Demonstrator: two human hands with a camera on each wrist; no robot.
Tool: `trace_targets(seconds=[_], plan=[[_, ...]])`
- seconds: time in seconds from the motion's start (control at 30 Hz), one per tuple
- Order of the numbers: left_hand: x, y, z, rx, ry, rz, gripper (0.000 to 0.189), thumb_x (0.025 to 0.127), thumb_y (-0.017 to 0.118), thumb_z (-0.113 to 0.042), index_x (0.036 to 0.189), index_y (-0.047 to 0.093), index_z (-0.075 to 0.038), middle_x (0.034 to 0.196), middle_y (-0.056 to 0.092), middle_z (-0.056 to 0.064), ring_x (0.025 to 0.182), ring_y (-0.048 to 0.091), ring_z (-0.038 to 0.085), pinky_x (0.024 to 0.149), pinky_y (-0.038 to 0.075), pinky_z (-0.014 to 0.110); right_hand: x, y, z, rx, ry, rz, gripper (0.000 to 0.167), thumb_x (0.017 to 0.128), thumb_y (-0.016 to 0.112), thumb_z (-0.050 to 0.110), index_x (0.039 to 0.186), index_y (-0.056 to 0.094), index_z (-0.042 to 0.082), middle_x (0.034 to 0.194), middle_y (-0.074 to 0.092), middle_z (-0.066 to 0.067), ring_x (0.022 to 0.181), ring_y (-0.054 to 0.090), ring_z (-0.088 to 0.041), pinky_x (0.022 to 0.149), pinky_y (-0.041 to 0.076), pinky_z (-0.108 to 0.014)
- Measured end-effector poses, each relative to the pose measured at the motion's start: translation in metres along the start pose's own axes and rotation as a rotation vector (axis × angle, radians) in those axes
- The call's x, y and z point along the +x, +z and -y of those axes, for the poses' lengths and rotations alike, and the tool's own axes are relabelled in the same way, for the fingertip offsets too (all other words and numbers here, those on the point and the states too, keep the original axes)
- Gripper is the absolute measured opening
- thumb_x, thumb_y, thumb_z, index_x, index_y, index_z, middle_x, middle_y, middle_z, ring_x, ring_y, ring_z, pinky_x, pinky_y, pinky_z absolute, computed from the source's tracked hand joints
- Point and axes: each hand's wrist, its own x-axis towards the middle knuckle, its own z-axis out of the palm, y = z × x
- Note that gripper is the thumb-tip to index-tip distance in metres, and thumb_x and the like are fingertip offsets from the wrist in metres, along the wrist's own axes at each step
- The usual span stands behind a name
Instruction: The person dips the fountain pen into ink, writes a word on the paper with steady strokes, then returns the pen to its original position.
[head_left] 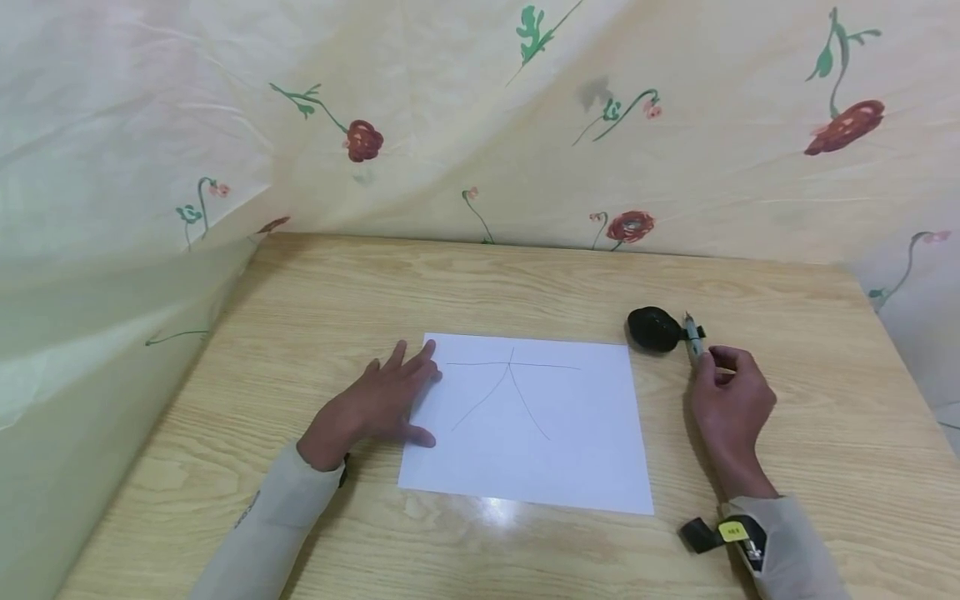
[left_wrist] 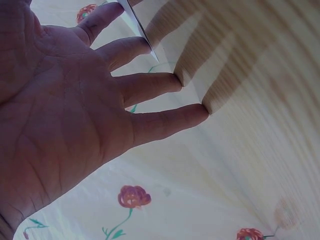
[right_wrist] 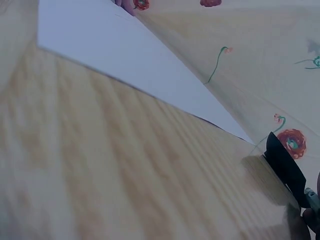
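A white sheet of paper point(head_left: 585, 450) lies on the wooden table, bearing thin drawn lines: one across, a short upright one, and two slanting down from where they cross. My left hand point(head_left: 382, 402) spreads its fingers over the paper's left edge. In the left wrist view, two fingertips point(left_wrist: 200, 110) touch the wood beside the sheet. To the right of the paper, my right hand point(head_left: 735, 404) pinches a slim grey pen point(head_left: 695, 337) between thumb and fingers. A rounded black piece point(head_left: 652, 329) sits at the pen's left side, joined by a small black clip.
Pale cloth point(head_left: 450, 125) with printed red flowers hangs behind the table point(head_left: 450, 283) and along its left side. A black strap device with a yellow label point(head_left: 733, 531) sits on the right wrist. Light reflects off the wood just below the paper.
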Motion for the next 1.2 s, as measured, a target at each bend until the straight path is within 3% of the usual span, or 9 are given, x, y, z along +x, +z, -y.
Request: trace_targets(seconds=[0.2,0.3,0.63,0.97,1.2], plan=[[-0.0014,0.0021,0.0023,0.004,0.009,-0.008,0.081,0.073,0.086,-0.048,0.135,0.046,-0.014,0.166,0.010,0.013,0.148,0.004,0.050,0.108,0.020,0.073,-0.0050,-0.0008,-0.0001,-0.065,0.052,0.038,0.037,0.098,0.051,0.026,0.125,0.061,0.002,0.110,0.070,-0.015,0.077,0.048,0.005,0.072,0.037,-0.033],[-0.0023,0.0027,0.0028,0.009,0.012,-0.012,0.081,0.073,0.086,-0.048,0.135,0.046,-0.013,0.166,0.011,0.014,0.147,0.005,0.051,0.107,0.021,0.073,-0.0056,-0.0001,-0.0004,-0.074,0.069,0.060,0.039,0.097,0.050,0.027,0.126,0.059,0.002,0.109,0.070,-0.015,0.079,0.052,-0.003,0.071,0.036,-0.038],[0.0001,0.0088,0.0041,0.013,0.017,-0.021,0.080,0.074,0.085,-0.049,0.134,0.045,-0.015,0.166,0.010,0.012,0.148,0.005,0.050,0.107,0.021,0.073,-0.0083,0.0034,-0.0054,-0.057,-0.012,0.059,0.046,0.093,0.063,0.031,0.124,0.059,-0.002,0.101,0.069,-0.021,0.089,0.062,-0.031,0.069,0.034,-0.040],[0.0003,0.0093,0.0044,-0.004,0.011,-0.018,0.080,0.073,0.086,-0.049,0.134,0.046,-0.016,0.166,0.009,0.012,0.148,0.003,0.049,0.107,0.019,0.073,-0.0089,0.0023,-0.0036,-0.063,-0.020,0.052,0.038,0.095,0.056,0.023,0.123,0.061,-0.002,0.102,0.070,-0.021,0.087,0.063,-0.032,0.070,0.034,-0.040],[0.0005,0.0080,0.0039,-0.008,0.013,-0.021,0.080,0.073,0.086,-0.049,0.133,0.046,-0.016,0.167,0.009,0.011,0.148,0.003,0.049,0.107,0.019,0.073,-0.0084,0.0012,-0.0024,-0.111,-0.044,0.053,0.035,0.097,0.055,0.025,0.113,0.069,-0.003,0.094,0.068,-0.021,0.083,0.061,-0.031,0.067,0.034,-0.037]])
